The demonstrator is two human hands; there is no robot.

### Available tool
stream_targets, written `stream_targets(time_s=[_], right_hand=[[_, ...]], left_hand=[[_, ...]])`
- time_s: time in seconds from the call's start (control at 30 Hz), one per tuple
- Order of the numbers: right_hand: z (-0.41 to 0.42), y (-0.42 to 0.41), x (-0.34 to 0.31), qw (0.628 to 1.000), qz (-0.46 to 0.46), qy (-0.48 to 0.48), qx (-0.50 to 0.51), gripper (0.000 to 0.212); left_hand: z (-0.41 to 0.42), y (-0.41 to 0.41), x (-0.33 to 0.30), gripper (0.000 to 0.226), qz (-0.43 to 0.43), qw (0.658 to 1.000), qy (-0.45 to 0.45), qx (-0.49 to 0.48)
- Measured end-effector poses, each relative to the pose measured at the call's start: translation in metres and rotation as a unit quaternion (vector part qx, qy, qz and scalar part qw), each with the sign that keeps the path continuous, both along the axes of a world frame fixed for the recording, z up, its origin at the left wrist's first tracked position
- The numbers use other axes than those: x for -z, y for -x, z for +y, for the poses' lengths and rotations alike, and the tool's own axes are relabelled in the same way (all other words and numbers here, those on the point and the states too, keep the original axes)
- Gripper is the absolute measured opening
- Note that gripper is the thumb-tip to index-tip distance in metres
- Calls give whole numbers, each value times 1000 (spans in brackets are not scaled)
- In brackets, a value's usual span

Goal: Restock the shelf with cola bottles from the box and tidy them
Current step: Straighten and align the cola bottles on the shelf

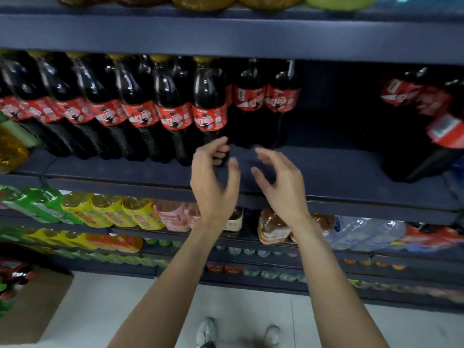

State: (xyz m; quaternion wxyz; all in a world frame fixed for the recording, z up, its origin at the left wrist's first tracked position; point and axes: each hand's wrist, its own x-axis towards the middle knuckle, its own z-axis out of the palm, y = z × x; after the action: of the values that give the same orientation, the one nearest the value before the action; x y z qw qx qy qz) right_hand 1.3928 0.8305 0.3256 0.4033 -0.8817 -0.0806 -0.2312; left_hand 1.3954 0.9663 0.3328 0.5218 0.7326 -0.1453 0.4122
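Observation:
A row of several dark cola bottles (173, 114) with red labels and yellow caps stands along the front of the dark blue shelf (326, 172). Two more cola bottles (266, 101) stand further back. My left hand (213, 177) is raised at the shelf edge, fingers loosely curved beside the base of the rightmost front bottle (209, 114), holding nothing. My right hand (281, 182) hovers close by over the bare shelf, fingers curved and empty. At the right end stand more cola bottles (426, 126), one tilted. The cardboard box (32, 305) sits on the floor at lower left.
The shelf has a wide bare stretch between the two back bottles and the right-hand group. Lower shelves hold green, yellow and pink drink packs (105, 212) and wrapped water bottles (364, 232). Another shelf board (226, 33) runs just above the cola caps. My shoes (238, 335) are on the pale floor.

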Motion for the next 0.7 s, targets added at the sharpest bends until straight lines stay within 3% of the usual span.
stream_targets(time_s=[0.13, 0.23, 0.3, 0.4, 0.5, 0.7], right_hand=[[-91, 44, 5, 997, 8, 13, 72, 19], [-156, 68, 0, 987, 16, -46, 152, 16], [-194, 74, -3, 971, -7, -90, 222, 17], [-237, 70, -11, 944, -48, -129, 300, 27], [-258, 54, -18, 947, -64, -89, 302, 42], [-278, 25, -17, 946, -60, -81, 307, 65]], left_hand=[[-81, 4, 0, 18, -36, 981, -116, 152], [-147, -12, 0, 23, 60, 963, -168, 201], [-186, -29, -2, 28, 147, 949, -152, 234], [-237, -59, -10, 45, 210, 948, -92, 221], [-268, -73, -19, 60, 237, 940, -32, 244], [-294, -48, -1, 96, 262, 884, -137, 362]])
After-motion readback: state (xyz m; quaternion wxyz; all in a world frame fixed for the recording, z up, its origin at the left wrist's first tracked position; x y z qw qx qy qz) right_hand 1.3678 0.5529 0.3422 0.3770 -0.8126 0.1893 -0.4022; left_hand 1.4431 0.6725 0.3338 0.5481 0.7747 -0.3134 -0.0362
